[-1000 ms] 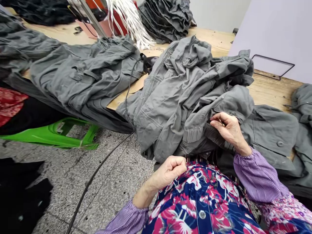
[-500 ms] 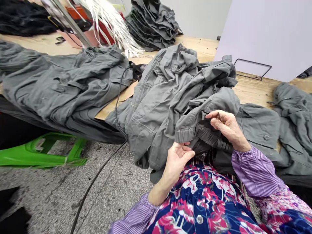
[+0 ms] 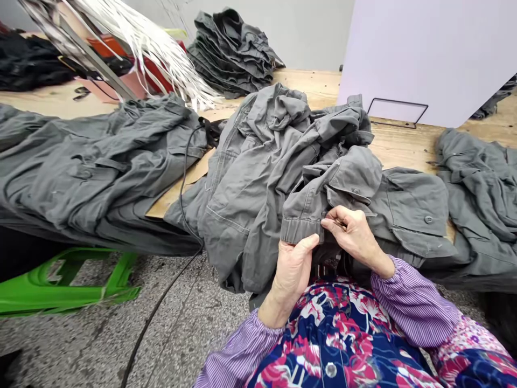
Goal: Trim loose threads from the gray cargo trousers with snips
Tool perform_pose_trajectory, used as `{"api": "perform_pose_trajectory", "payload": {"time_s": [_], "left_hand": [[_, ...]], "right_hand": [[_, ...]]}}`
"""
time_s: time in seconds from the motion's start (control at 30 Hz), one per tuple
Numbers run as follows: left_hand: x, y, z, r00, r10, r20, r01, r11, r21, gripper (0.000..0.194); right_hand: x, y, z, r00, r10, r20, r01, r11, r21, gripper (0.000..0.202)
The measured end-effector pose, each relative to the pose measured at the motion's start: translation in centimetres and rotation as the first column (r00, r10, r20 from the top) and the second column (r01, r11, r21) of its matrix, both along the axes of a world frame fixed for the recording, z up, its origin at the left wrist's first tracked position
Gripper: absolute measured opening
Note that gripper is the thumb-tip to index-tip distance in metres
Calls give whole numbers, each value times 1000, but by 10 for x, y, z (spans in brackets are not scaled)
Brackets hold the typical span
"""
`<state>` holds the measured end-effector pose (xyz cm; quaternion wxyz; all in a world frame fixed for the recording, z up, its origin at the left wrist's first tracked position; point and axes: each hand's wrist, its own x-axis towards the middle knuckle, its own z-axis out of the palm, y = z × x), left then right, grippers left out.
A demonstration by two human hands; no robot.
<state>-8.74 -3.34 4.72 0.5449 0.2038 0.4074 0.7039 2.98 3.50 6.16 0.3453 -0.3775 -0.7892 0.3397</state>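
Observation:
Grey cargo trousers [image 3: 246,188] lie bunched over the table edge in front of me, with a gathered elastic band [image 3: 299,230] at the near end. My left hand [image 3: 294,264] grips this band from below, thumb on top and fingers behind the cloth. Close on its right, my right hand [image 3: 355,234] is closed, its fingertips pinching at the band's edge. A small brownish tool [image 3: 342,225] shows inside that hand, mostly hidden by the fingers, so its kind is unclear. A buttoned flap pocket [image 3: 422,207] lies beyond the right wrist.
More grey garments lie at left [image 3: 92,167] and right [image 3: 480,183]. A folded grey stack [image 3: 236,54], white strips [image 3: 161,48] and a pale panel [image 3: 420,59] stand behind. A black cable [image 3: 161,299] hangs to the floor near a green stool [image 3: 60,285].
My right hand has moved down and left from the pocket area to the band's edge. My left thumb now lies over the band. The camera view has shifted slightly.

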Motion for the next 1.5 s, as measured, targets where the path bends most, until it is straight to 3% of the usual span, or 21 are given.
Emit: {"api": "perform_pose_trajectory", "payload": {"time_s": [0.17,0.27,0.33,0.43,0.5,0.53,0.6,0.7,0.77,0.8,0.83,0.9,0.97,1.07,1.5], "left_hand": [[1,-2,1,997,44,-63,-45,999,-12,30],[-1,-2,1,999,37,-30,-37,999,-25,28],[-3,-3,1,1000,12,21,-11,1000,-27,27],[-6,-3,1,995,-16,96,20,999,-38,28],[-6,-4,1,991,-13,134,21,998,-56,28],[-6,-4,1,988,-10,151,20,998,-65,27],[-6,-5,1,983,-12,181,27,997,-78,26],[-6,-5,1,977,-5,214,25,996,-88,22],[-7,-4,2,972,11,233,10,996,-88,24],[-7,-4,2,970,18,244,4,996,-89,26],[-7,-4,3,966,20,257,4,996,-94,27],[-7,-4,4,959,18,282,16,993,-116,24],[-6,-4,5,955,15,298,28,990,-137,17],[-5,-5,6,956,13,293,30,989,-142,7],[-4,-7,0,961,24,277,18,989,-149,8]], "right_hand": [[-3,0,-3,999,32,32,-34,997,66,20],[-2,3,-2,994,83,-70,-89,992,-91,24],[-2,5,-2,969,91,-231,-154,950,-272,24],[-2,4,-1,858,-7,-514,-289,820,-493,22],[0,1,2,777,-78,-625,-356,764,-538,23],[2,-2,4,760,-84,-644,-363,767,-529,23],[8,-9,9,803,-20,-595,-318,831,-456,23],[19,-22,17,904,265,-335,-333,928,-165,22],[25,-30,18,897,414,-153,-408,910,69,15],[28,-32,18,903,422,-86,-404,899,170,15],[30,-32,16,925,378,-30,-359,898,254,22],[32,-30,9,983,176,57,-184,896,404,34],[33,-24,1,992,-14,128,-56,849,526,29],[30,-16,-8,962,-157,222,-21,770,637,17],[22,-10,-10,925,-214,315,-70,717,694,14]]}}
